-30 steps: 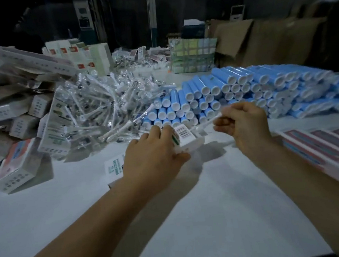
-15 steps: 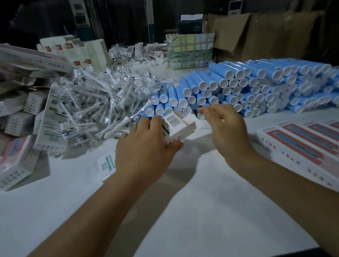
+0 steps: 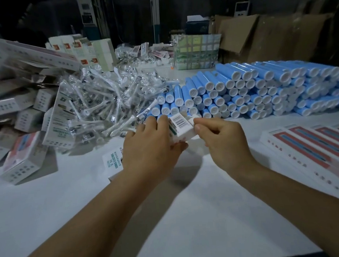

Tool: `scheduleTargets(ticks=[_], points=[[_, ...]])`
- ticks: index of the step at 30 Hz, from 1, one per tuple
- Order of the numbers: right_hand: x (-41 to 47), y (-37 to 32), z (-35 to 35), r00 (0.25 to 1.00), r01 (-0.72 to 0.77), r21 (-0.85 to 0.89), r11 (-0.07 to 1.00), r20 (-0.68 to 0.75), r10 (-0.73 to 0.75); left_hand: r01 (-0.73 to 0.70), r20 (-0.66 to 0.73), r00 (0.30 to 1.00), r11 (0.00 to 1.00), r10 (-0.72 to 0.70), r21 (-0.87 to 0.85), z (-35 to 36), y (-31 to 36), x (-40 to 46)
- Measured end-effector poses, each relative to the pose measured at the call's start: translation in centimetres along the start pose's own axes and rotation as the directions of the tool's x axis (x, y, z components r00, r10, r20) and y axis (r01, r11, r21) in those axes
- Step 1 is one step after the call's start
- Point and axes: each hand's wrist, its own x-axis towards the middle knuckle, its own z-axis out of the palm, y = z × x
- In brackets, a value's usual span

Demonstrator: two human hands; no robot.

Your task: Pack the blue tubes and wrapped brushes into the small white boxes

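The left hand [image 3: 152, 148] holds the small white box [image 3: 181, 128] steady — fingers wrapped round it. The right hand [image 3: 224, 138] pinches its end flap, likely to close it.

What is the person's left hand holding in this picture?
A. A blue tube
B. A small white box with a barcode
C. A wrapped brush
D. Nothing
B: the left hand grips the small white box, barcode face up, while the right hand pinches at its end.
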Motion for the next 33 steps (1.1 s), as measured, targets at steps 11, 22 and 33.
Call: scheduleTargets(ticks=[11, 22, 33], points=[[-1.0, 0.0, 0.8, 0.998, 0.022, 0.07, 0.997, 0.061, -0.026, -0.05, -0.047, 0.998, 0.998, 0.051, 0.022, 0.1, 0.3, -0.4], [1.2, 0.8, 0.1, 0.96, -0.199, -0.026, 0.98, 0.198, 0.201, -0.133, -0.004, 0.991, 0.985, 0.134, 0.107, 0.6, 0.9, -0.9], [0.4, 0.8, 0.8, 0.977, -0.162, -0.064, 0.985, 0.134, 0.169, -0.137, 0.003, 0.99, 0.98, 0.138, 0.144, 0.7, 1.2, -1.1]])
